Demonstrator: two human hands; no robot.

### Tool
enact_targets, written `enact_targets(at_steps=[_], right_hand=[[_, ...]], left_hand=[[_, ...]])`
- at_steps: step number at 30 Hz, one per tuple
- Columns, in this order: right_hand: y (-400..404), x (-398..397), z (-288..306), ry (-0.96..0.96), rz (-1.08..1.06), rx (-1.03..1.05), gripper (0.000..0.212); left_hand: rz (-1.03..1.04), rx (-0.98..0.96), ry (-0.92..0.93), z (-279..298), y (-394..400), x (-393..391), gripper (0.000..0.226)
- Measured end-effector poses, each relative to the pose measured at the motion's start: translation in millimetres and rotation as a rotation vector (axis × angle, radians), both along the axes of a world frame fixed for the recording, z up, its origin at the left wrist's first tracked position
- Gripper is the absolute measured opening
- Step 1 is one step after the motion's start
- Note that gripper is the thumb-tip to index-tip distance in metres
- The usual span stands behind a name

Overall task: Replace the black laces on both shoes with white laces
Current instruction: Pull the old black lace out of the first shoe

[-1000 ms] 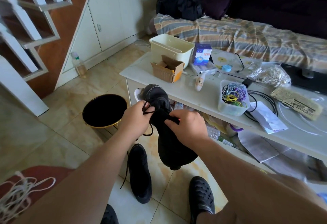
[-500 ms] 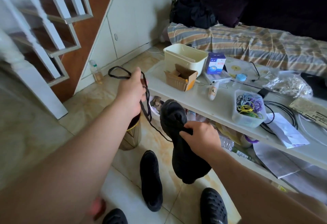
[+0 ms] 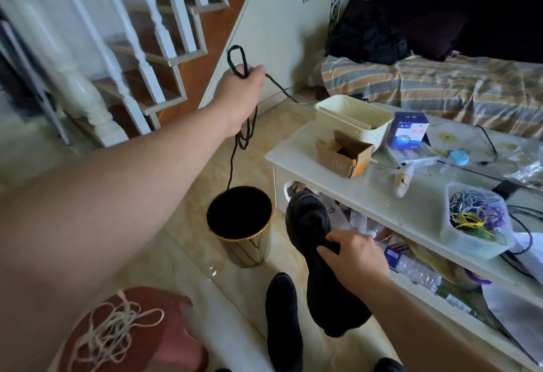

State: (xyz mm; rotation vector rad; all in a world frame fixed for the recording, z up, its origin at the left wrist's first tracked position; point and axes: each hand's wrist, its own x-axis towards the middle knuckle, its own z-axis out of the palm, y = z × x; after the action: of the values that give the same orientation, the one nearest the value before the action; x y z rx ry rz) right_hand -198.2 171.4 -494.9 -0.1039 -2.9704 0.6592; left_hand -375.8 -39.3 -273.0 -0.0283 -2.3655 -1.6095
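Since a moment ago your left hand [image 3: 239, 89] has swung up and out toward the stairs, and the black lace [image 3: 245, 125] has come fully free of the shoe. You grip it bunched in your fist, a loop standing above the knuckles and the long tail hanging down into the mouth of the black bin [image 3: 239, 214]. Your right hand [image 3: 354, 257] holds the stripped black shoe [image 3: 323, 257] by its collar, toe pointing away from you, beside the white table [image 3: 382, 195]. So the unlacing of this shoe looks finished. Next you likely let go of the lace over the bin, then reach for the white laces [image 3: 113, 333] heaped on the reddish stool [image 3: 164, 339] at your lower left. The second shoe [image 3: 283, 316] lies on the floor.
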Motion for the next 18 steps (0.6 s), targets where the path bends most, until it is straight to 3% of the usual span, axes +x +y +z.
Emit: enact_targets(at_steps=[4, 7, 11, 15, 18], right_hand=[[-12.7, -14.0, -1.6, 0.016, 0.016, -0.025, 0.023], [-19.3, -21.4, -3.1, 0.038, 0.016, -0.047, 0.022], [-23.4, -28.3, -8.3, 0.038, 0.012, -0.055, 0.02], [-18.5, -32.4, -15.6, 0.011, -0.004, -0.043, 0.02], [-14.8, -36.6, -22.1, 0.012, -0.016, -0.037, 0.023]], left_hand=[[0.03, -0.008, 0.023, -14.1, -10.2, -16.0, 0.028], [0.02, -0.12, 0.005, -49.5, -20.0, -25.8, 0.033], [-0.046, -0.331, -0.135, -127.0, -40.2, -31.2, 0.041], [-0.041, -0.491, -0.304, -207.9, -54.5, -26.1, 0.035], [0.023, -0.437, -0.393, -238.4, -59.0, -25.7, 0.035]])
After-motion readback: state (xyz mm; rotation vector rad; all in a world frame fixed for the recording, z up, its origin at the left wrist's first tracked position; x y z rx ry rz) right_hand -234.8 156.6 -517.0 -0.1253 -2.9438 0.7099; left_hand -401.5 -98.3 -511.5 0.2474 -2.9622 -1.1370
